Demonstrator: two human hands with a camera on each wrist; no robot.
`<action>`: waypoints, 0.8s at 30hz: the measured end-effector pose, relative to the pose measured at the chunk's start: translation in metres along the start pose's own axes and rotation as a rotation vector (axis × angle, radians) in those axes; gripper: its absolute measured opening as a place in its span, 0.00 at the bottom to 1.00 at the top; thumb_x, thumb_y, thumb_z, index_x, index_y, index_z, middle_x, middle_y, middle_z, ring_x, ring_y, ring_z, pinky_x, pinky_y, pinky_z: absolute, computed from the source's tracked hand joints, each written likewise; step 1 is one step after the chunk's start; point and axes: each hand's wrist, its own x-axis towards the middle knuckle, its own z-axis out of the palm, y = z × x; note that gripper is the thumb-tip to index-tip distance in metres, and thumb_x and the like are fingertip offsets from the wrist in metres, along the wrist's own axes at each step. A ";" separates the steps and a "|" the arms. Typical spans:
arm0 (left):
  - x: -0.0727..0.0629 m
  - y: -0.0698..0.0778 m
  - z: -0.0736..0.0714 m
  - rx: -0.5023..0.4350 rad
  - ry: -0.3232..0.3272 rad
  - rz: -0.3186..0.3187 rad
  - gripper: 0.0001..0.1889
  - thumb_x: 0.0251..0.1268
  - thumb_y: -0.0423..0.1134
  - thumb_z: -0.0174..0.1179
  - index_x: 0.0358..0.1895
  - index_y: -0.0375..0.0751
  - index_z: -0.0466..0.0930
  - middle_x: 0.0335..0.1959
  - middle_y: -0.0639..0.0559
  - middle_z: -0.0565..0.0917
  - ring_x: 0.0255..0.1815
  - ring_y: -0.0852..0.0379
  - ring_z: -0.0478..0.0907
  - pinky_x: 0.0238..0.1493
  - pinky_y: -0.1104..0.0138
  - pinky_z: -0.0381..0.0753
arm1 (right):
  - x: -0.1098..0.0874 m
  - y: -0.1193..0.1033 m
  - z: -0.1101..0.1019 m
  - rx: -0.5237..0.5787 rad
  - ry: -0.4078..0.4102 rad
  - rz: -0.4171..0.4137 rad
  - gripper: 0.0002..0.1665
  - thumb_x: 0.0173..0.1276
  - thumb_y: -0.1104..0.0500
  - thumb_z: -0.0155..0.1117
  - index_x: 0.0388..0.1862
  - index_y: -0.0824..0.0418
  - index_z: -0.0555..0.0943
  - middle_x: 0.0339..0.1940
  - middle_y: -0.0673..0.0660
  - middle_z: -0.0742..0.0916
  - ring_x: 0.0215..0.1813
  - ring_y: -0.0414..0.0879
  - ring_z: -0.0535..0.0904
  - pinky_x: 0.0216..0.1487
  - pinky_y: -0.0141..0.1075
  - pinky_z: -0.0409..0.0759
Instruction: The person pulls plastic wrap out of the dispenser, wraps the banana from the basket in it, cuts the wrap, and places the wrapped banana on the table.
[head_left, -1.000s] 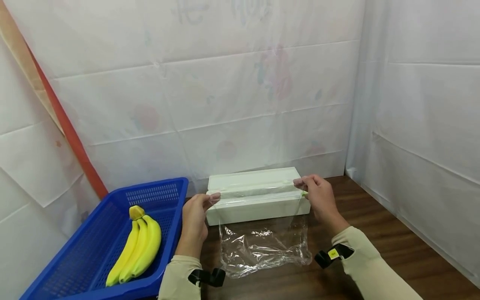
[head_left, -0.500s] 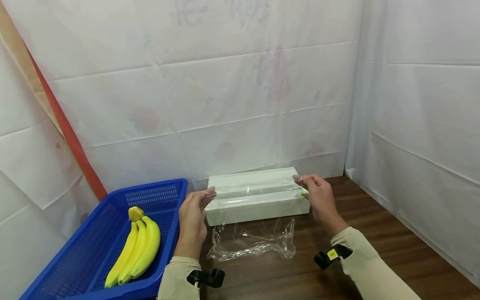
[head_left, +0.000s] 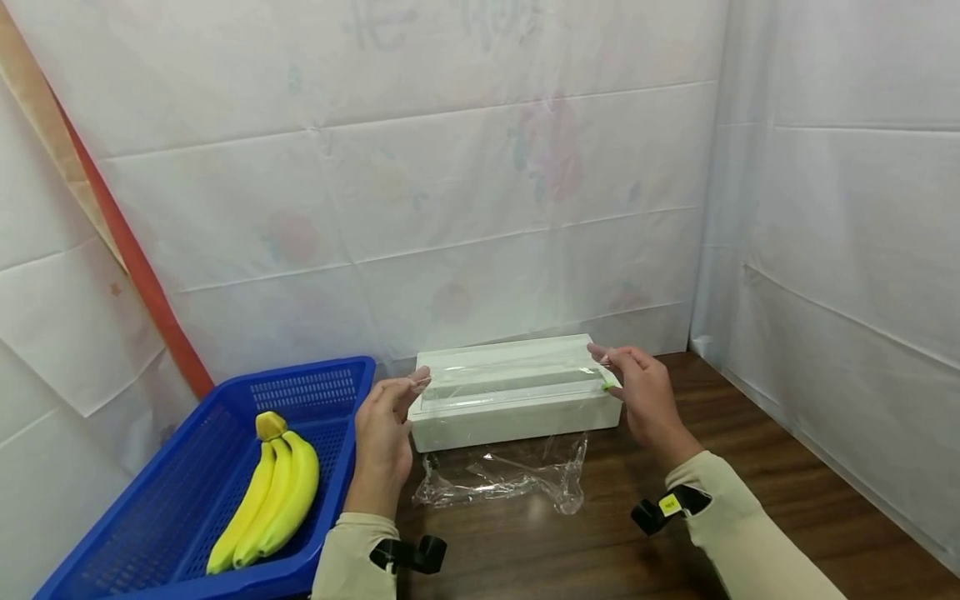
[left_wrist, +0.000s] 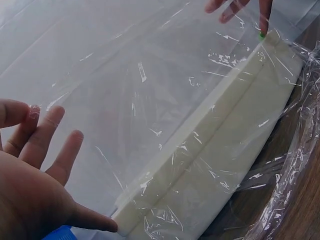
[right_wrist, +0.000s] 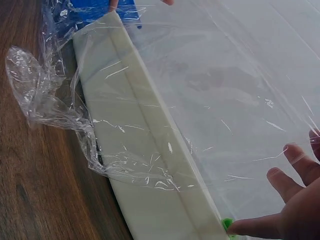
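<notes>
A long white cling film dispenser box (head_left: 517, 423) lies on the table with its lid tilted up behind. Clear cling film (head_left: 502, 485) stretches over the box, its crumpled end hanging down in front. My left hand (head_left: 384, 437) pinches one side of the film between thumb and index finger, its little finger reaching to the left end of the box. At the other side my right hand (head_left: 651, 400) pinches the film, the fingertips partly cut off in the right wrist view. Its little finger touches a small green slider (right_wrist: 227, 223) at the box's right end.
To the left stands a blue plastic basket (head_left: 161, 433) with a bunch of bananas (head_left: 281, 496) in it. Pale printed sheets (head_left: 480, 192) hang behind and at both sides of the dark wooden table (head_left: 757, 467).
Both hands keep their pinch on the film. The left hand has moved slightly up and left, the film's crumpled end has risen toward the box, and the film is more taut across it.
</notes>
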 end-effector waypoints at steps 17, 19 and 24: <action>0.001 0.000 -0.002 -0.039 0.024 0.025 0.15 0.64 0.30 0.48 0.18 0.45 0.72 0.41 0.45 0.89 0.69 0.44 0.69 0.69 0.32 0.36 | -0.002 -0.003 0.000 0.074 -0.056 -0.084 0.16 0.78 0.62 0.47 0.26 0.63 0.71 0.64 0.66 0.80 0.72 0.54 0.69 0.71 0.67 0.54; 0.001 0.000 -0.002 -0.036 0.022 0.027 0.15 0.64 0.30 0.48 0.18 0.45 0.71 0.41 0.45 0.89 0.70 0.44 0.67 0.69 0.31 0.34 | -0.002 -0.003 0.000 0.080 -0.062 -0.091 0.16 0.78 0.62 0.46 0.26 0.63 0.71 0.64 0.67 0.80 0.73 0.55 0.69 0.71 0.67 0.54; 0.001 0.001 -0.003 -0.037 0.031 0.019 0.15 0.63 0.30 0.48 0.17 0.44 0.73 0.40 0.46 0.89 0.71 0.44 0.67 0.70 0.32 0.34 | -0.002 -0.003 0.003 0.084 -0.073 -0.096 0.16 0.78 0.62 0.46 0.27 0.63 0.71 0.65 0.66 0.80 0.72 0.55 0.70 0.70 0.67 0.55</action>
